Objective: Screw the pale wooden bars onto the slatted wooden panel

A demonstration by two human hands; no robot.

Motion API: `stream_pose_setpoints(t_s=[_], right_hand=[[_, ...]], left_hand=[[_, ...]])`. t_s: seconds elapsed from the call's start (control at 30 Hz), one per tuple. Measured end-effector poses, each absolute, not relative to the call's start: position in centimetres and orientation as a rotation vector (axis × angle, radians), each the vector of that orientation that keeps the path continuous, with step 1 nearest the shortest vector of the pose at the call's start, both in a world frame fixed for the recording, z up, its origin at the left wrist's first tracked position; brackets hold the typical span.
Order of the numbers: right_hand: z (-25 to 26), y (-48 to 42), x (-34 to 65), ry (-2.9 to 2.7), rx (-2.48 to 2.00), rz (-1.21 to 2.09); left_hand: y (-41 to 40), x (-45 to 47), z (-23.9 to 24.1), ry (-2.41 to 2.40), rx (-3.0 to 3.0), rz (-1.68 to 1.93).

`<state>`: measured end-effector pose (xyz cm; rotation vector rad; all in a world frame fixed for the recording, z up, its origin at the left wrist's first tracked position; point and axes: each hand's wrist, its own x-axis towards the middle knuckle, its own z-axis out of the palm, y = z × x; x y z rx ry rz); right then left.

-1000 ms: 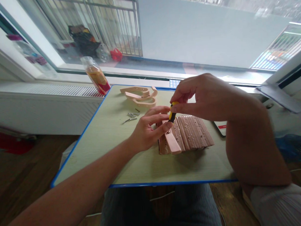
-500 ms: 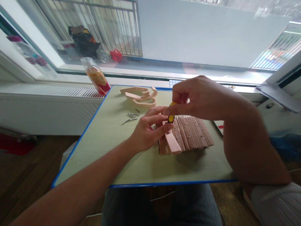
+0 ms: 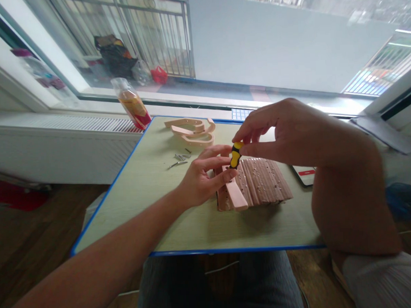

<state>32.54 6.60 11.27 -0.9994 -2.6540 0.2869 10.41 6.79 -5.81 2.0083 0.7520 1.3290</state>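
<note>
My right hand [image 3: 279, 131] pinches the top of a small yellow and black screwdriver [image 3: 235, 155], which stands upright over a pale wooden strip [image 3: 235, 193]. The strip lies across a row of ribbed brown wooden slats [image 3: 263, 181] with small holes. My left hand [image 3: 202, 174] rests on the slats' left end, its fingers closed about the screwdriver's tip and the strip. What sits under the tip is hidden by my fingers.
The pieces lie on a small green table with a blue rim [image 3: 109, 193]. Several loose screws [image 3: 179, 158] and curved wooden pieces [image 3: 193, 129] lie farther back. A bottle of orange liquid [image 3: 131, 102] leans at the back left corner. A phone [image 3: 305, 174] lies at the right.
My right hand's fingers have shifted round the screwdriver handle, turning it in place. More of the yellow handle shows now. My left hand has stayed still.
</note>
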Motion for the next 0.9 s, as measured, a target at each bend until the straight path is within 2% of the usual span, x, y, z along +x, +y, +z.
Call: stream_pose_setpoints(t_s=[0.23,0.63,0.9], right_hand=[[11.3,6.3,32.3,-2.608,-1.147,0.161],[10.3,7.0,31.7,-2.551,-1.214,0.143],[11.4,6.9,32.7,-2.643,-0.949,0.326]], left_hand=[[6.8,10.4,-5.7,0.755,1.995,1.335],[7.2,10.7,-6.3,0.717,1.938,1.388],[7.1,10.7,-5.9,0.727,1.952,1.363]])
